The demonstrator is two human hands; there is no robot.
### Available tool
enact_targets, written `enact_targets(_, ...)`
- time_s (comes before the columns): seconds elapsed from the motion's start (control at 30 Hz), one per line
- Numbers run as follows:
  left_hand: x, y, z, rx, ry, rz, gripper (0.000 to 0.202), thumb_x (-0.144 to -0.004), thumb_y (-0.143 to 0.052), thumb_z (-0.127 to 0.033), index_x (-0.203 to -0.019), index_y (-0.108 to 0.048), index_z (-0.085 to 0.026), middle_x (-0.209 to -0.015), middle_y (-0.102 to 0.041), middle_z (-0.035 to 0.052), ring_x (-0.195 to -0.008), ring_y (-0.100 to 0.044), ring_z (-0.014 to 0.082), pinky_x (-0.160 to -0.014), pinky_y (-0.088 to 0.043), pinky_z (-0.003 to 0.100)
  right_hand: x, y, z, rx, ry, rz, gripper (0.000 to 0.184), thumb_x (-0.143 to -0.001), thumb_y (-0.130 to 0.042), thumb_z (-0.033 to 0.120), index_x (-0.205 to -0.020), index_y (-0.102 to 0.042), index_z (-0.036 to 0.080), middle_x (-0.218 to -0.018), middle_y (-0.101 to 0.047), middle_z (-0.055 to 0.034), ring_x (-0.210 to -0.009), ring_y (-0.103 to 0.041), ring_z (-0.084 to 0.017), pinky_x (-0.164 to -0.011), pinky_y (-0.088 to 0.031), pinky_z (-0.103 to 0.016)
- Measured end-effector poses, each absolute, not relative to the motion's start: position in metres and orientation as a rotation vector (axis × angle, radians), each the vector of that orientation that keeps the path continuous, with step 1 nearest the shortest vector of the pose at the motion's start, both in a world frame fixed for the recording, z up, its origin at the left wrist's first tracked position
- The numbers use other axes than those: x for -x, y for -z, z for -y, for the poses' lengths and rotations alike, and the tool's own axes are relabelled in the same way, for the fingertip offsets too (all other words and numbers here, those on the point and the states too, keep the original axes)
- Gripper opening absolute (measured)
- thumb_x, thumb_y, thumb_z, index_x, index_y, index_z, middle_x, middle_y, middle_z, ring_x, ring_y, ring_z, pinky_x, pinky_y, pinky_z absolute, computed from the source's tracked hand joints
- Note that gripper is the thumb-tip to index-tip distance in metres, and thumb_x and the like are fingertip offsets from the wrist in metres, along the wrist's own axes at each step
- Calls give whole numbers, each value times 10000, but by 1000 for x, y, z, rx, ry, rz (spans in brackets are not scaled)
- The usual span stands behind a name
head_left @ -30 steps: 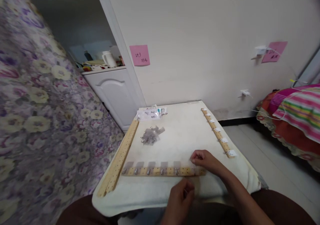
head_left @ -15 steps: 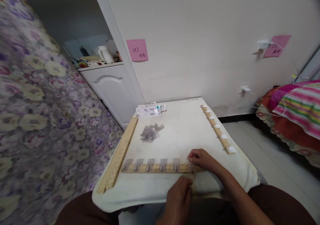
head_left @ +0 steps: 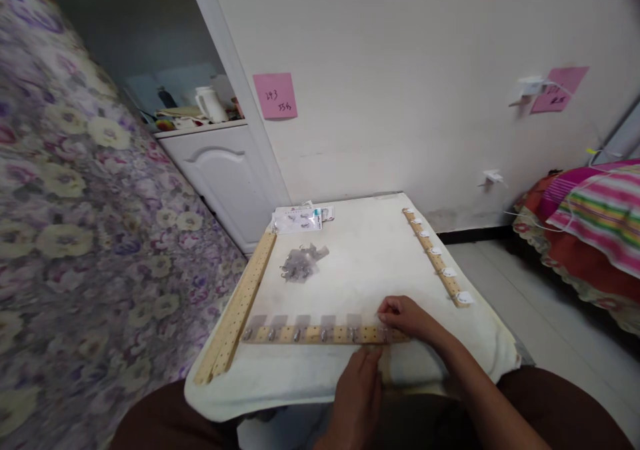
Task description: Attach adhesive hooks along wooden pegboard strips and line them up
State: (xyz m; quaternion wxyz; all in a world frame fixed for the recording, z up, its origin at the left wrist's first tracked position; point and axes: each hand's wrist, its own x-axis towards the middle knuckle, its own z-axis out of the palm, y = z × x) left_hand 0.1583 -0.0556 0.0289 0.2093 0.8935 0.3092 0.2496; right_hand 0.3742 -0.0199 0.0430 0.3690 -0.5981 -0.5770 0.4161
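Head view showed the cloth-covered table [head_left: 360, 257] before you, with drilled wooden strips around its edges. What looked like two left-hand strips [head_left: 239, 310] lay side by side, and the right-hand strip [head_left: 438, 263] carried a row of six white tags [head_left: 449, 273]. Your near strip [head_left: 313, 333] lay crosswise just in front of you: five places along it bore clear squares [head_left: 328, 321] with hooks [head_left: 324, 335], and a sixth, toward its right end, seemed still in progress. Your right hand [head_left: 404, 315] had its thumb and fingertips drawn together there; your left hand [head_left: 355, 390] was closely gathered at the strip's near edge. You could not tell whether either gripped anything, since your right hand partly hid that end. Beyond the strip, packets [head_left: 297, 220] sat at the far left corner, and nearer you a loose pile [head_left: 300, 265] of similar pieces lay off the strips.
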Motion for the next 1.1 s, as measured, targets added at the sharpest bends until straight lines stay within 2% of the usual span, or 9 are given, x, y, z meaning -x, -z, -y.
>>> enact_targets(0.4,-157,-25,55,-2507,-661,-840,459,-852,-392,-96,-1306,-414,-165,-1183,-557,143,-1077,-533,232,-907,-491,421,-372,-44,19,1561,-1025,1506,131,-716,-579,256,-747,-635,143,-597,-560,25,-559,-456,-100,-519,-327,-204)
enact_targets(0.7,-157,-26,55,-2454,-668,-837,466,-848,-402,-100,-1307,-423,-182,-1192,-562,128,-1079,-537,227,-921,-486,420,-367,-40,15,1557,-1034,1501,121,-718,-586,245,-756,-645,146,-596,-583,19,-549,-475,-103,-515,-330,-207)
enact_targets(1.1,-157,-23,55,-2454,-650,-829,551,-857,-381,-82,-1391,-309,-200,-1278,-510,141,-1145,-497,232,-967,-452,439,-369,-32,13,1549,-1034,1502,106,-720,-588,229,-758,-647,149,-599,-589,22,-553,-481,-102,-515,-335,-201)
